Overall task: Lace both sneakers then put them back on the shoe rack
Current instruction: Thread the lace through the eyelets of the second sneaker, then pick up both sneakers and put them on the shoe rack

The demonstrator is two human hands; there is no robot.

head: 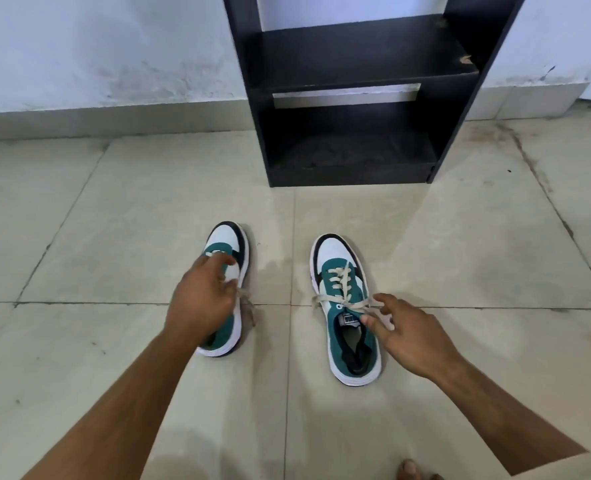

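The tiled floor (425, 237) fills most of your view, and it meets a pale wall (96, 46) along its far edge. The black rack (353, 98) stands at that far edge against the wall, right of centre, with two bare shelves facing you.

Both sneakers sit on the floor between you and the rack, well apart from it, toes pointing toward it and a strip of tile between them. The left sneaker (230, 258) is tipped onto its side a little, its sole edge toward the other shoe. The right sneaker (344, 306) stands flat, laced up the front, with the lace (339, 282) spreading loose to both sides near the tongue.

Your left hand (200, 303) lies over the middle of the left sneaker, covering the lacing there; the fingers are curled down on the upper and a loose lace end trails out beside them. Whether they actually pinch that lace, you cannot tell from here.

Your right hand (408, 337) is at the right side of the right sneaker's collar, fingers spread and mostly open, the tips touching the loose lace without closing on it.
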